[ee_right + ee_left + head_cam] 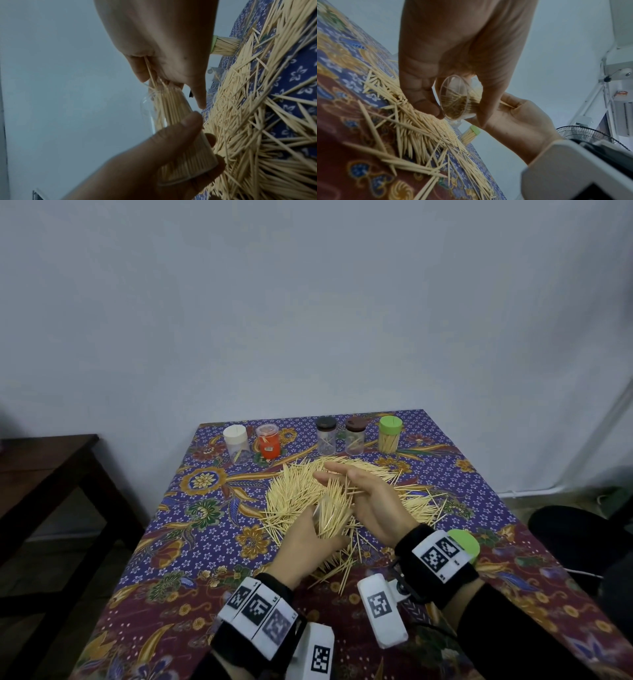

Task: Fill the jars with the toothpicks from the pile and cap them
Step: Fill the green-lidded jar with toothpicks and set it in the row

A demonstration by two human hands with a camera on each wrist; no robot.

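Above the pile (342, 491) on the bench (191, 542), your left hand (308, 542) wraps its grip around the tilted jar (180, 148). Your right hand (373, 501) pinches toothpicks (169, 102) at its mouth. Tilt more and they may slide out. The green lid (467, 544) waits just behind your right wrist.

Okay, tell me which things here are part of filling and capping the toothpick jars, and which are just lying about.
Part of the job:
clear jar held by left hand
right hand feeding toothpicks in
toothpick pile
loose green cap
five capped jars at the back

Just lying about:
dark side table
fan
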